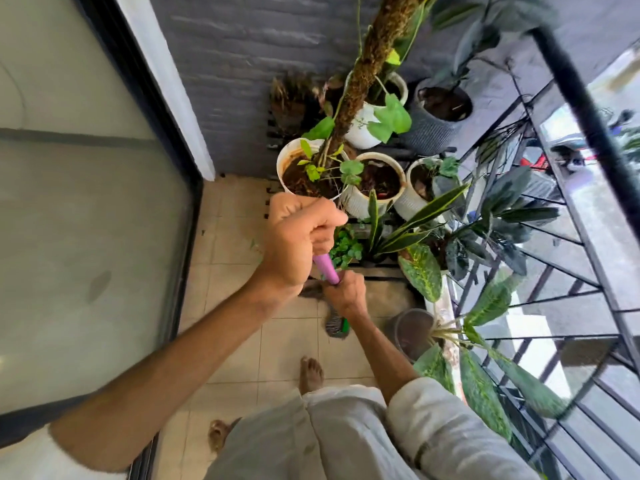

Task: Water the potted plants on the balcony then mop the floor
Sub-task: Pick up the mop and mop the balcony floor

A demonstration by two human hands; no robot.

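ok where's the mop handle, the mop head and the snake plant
mop handle [326,269], head view, on the purple shaft between the two hands
mop head [334,324], head view, on the grey strands by the green part
snake plant [420,218], head view, on a long yellow-edged leaf

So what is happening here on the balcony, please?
A person is mopping the tiled floor. Both hands grip the purple mop handle: the left hand higher up, the right hand lower down. The mop head rests on the tiles near the potted plants, just ahead of the person's bare feet. Whether the plants have been watered cannot be told for sure.
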